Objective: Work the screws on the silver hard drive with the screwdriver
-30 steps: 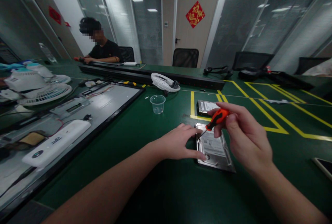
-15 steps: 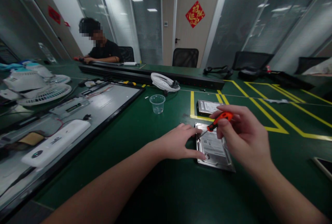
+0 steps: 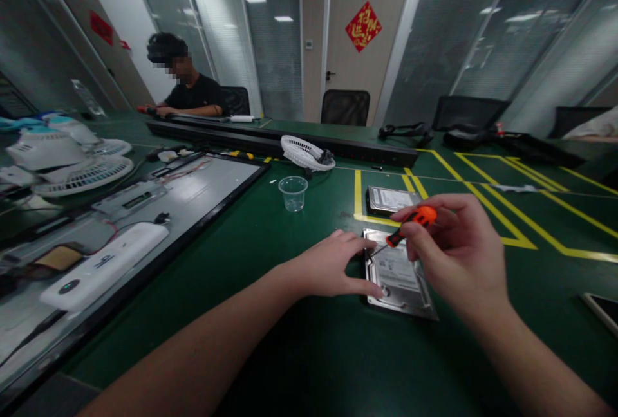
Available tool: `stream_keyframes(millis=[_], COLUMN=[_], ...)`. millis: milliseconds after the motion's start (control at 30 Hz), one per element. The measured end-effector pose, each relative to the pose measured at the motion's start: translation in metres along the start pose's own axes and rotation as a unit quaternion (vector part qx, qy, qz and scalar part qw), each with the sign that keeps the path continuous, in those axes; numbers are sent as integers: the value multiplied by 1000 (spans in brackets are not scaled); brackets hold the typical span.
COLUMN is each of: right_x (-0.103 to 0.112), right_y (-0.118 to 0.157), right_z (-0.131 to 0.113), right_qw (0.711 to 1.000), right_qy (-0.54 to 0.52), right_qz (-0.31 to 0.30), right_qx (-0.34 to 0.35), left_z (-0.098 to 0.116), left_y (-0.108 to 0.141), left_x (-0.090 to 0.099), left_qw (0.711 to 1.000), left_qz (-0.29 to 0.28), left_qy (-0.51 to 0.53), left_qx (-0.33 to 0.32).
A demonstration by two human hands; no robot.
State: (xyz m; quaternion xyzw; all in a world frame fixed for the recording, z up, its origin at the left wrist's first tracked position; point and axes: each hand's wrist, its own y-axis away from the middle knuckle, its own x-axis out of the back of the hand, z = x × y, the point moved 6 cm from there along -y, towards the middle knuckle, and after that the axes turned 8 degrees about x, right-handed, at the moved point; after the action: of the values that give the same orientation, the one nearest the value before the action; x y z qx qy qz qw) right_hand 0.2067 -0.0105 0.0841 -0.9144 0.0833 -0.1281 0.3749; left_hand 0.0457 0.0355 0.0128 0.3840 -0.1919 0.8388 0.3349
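A silver hard drive (image 3: 398, 282) lies flat on the green table with its label side up. Its left edge is held by my left hand (image 3: 333, 262), the thumb and index finger spread apart and pressing on the casing. In the fingers of my right hand (image 3: 458, 250) is an orange and black screwdriver (image 3: 405, 227), tilted down to the left. The screwdriver's tip meets the drive near its upper left part, close to my left index finger; the exact contact is too small to make out. Just behind lies a second hard drive (image 3: 389, 199), partly covered by my right hand.
A clear plastic cup (image 3: 293, 195) and a white fan grille (image 3: 306, 153) stand beyond my left hand. On the left lies an opened panel (image 3: 207, 188) bearing a white device (image 3: 106, 266). A phone (image 3: 601, 311) is at the right edge. Another person (image 3: 193, 95) sits across the table.
My right hand has turned slightly around the screwdriver handle, and the handle's end has shifted a little to the right. My left hand and the hard drive stay in place.
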Motion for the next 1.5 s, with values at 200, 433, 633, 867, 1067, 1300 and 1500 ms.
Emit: stream_keyframes(millis=[200,433,633,867,1067,1300,1500], right_x=[-1,-1,0,0,-2,0,-2], right_y=[2,1,1,0,1,0,1], right_z=[1,0,-1,0,-3,-1,-2], right_qw=[999,999,1000,999,999,1000,999], right_qy=[6,-33,-4,19,-27,12,23], right_qz=[-41,-30,8,-17,-32,11,-22], right_qx=[25,4,5,33,19,0,28], left_z=[-2,0,-1,0,-1,0,-1], left_y=[0,0,0,0,-1,0,0], left_x=[-1,0,-1,-1,-1,-1,-1], left_qw=[1000,1000,1000,1000,1000,1000,1000], left_qz=[4,7,0,3,8,2,1], left_qy=[-2,-5,-3,-8,-6,-6,-7], left_qx=[-4,-11,-1,-9,-11,-4,-3])
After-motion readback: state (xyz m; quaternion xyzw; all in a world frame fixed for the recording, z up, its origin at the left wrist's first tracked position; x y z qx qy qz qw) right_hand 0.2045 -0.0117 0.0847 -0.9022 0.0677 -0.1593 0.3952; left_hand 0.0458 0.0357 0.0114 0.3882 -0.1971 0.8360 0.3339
